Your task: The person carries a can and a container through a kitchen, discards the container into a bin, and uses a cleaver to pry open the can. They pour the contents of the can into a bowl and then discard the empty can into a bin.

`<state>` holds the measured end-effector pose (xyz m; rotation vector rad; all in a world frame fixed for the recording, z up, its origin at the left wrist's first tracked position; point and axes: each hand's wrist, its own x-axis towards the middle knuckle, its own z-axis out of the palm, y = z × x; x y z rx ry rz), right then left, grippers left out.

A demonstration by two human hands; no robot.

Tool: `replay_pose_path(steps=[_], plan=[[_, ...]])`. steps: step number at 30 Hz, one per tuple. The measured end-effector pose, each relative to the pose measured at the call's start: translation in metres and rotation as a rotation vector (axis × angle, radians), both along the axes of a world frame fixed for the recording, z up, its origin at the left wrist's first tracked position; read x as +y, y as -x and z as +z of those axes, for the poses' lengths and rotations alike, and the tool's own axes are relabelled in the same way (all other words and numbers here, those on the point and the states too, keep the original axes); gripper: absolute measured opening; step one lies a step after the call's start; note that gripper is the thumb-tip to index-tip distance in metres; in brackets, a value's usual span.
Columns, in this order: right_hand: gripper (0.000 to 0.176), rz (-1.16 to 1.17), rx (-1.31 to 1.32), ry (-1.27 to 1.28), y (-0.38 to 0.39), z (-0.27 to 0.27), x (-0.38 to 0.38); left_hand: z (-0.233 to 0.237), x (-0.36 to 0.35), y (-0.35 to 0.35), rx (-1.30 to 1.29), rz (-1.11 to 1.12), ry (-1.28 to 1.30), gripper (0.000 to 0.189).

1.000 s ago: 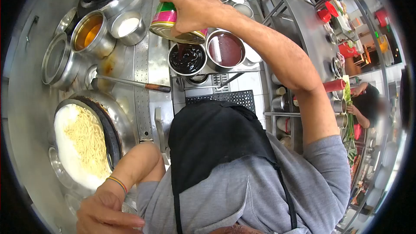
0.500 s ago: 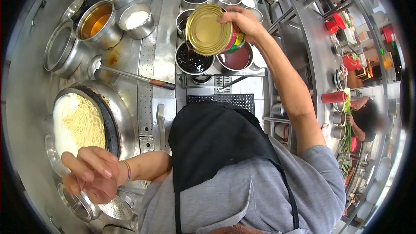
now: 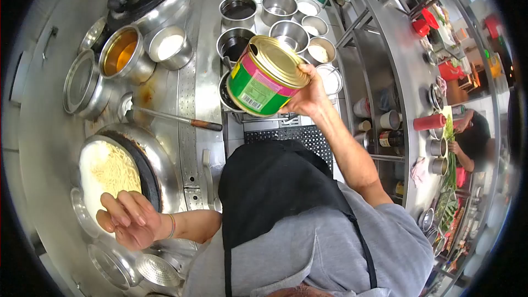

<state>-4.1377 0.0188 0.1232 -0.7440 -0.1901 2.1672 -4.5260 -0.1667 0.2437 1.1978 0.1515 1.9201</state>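
My right hand grips a large green and pink labelled can, tilted over the metal pots of sauce. Its gold lid faces up, with a dark spot near the left rim. Under the can, a pot of dark sauce is mostly hidden. My left hand is raised with fingers apart and slightly curled, holding nothing. It hovers by the lower edge of a wok in which noodles lie in white foamy liquid.
A ladle rests across the steel stove. Pots of orange liquid and white contents stand at the upper left. More pots are ahead. At the right, a person handles green vegetables beside a steel counter.
The can has turned more upright, showing its label and barcode, and sits slightly lower. My left hand has shifted a little right and down. The whole view has shifted somewhat.
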Motion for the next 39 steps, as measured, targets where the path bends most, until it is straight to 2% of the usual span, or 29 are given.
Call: replay_pose_path(steps=[5,9,10,13,14,17,19,21,23,24,26,27,28,29,31,33,35,37,39], plan=[[0.081,-0.092,0.205,-0.044,0.009,0.005,-0.025,0.007,0.034,-0.035,-0.001,-0.184,0.031,0.005],[0.085,-0.239,0.167,-0.027,-0.002,0.003,-0.044,-0.01,0.063,-0.065,0.038,-0.295,0.207,0.013],[0.065,-0.318,0.164,0.043,-0.008,0.011,-0.054,-0.016,0.07,-0.075,0.071,-0.303,0.264,0.016],[0.063,-0.383,0.223,-0.068,-0.033,-0.006,-0.075,-0.027,0.088,-0.112,0.281,-0.344,0.462,0.012],[0.064,-0.424,0.22,-0.121,-0.044,0.006,-0.09,-0.032,0.092,-0.127,0.34,-0.369,0.515,0.011],[0.058,-0.648,0.246,-0.207,-0.074,-0.003,-0.122,-0.052,0.096,-0.166,0.638,-0.34,0.731,0.01],[0.055,-0.779,0.246,-0.244,-0.097,-0.011,-0.155,-0.062,0.096,-0.194,0.724,-0.54,0.835,0.024],[0.052,-0.918,0.215,-0.284,-0.119,-0.013,-0.192,-0.062,0.079,-0.239,0.816,-0.645,0.921,0.036],[0.049,-1.055,0.155,-0.32,-0.136,-0.012,-0.237,-0.087,0.071,-0.274,0.765,-0.941,0.947,0.057],[0.052,-1.06,0.159,-0.311,-0.146,-0.03,-0.259,-0.094,0.058,-0.296,0.777,-1.027,0.967,0.062],[0.057,-1.235,0.031,-0.312,-0.158,-0.039,-0.303,-0.106,0.026,-0.34,0.763,-1.247,1.007,0.073],[0.059,-1.319,-0.032,-0.311,-0.163,-0.044,-0.325,-0.129,0.016,-0.357,0.756,-1.404,0.968,0.073],[0.066,-1.335,-0.021,-0.261,-0.169,-0.039,-0.35,-0.135,-0.001,-0.38,0.786,-1.457,1.012,0.071],[0.068,-1.353,-0.002,-0.213,-0.17,-0.032,-0.381,-0.137,-0.021,-0.401,0.82,-1.504,1.056,0.07],[0.074,-1.445,-0.06,-0.219,-0.182,-0.069,-0.421,-0.144,-0.054,-0.431,0.899,-1.533,1.06,0.069],[0.076,-1.548,-0.096,-0.122,-0.185,-0.056,-0.463,-0.148,-0.091,-0.464,0.975,-1.521,1.07,0.07],[0.072,-1.642,-0.108,0.017,-0.192,-0.078,-0.495,-0.158,-0.116,-0.494,1.072,-1.542,1.09,0.071],[0.073,-1.64,-0.216,0.032,-0.198,-0.076,-0.528,-0.172,-0.139,-0.517,1.186,-1.517,1.049,0.071],[0.073,-1.655,-0.272,-0.017,-0.203,-0.079,-0.55,-0.181,-0.162,-0.533,1.221,-1.6,0.983,0.066]])
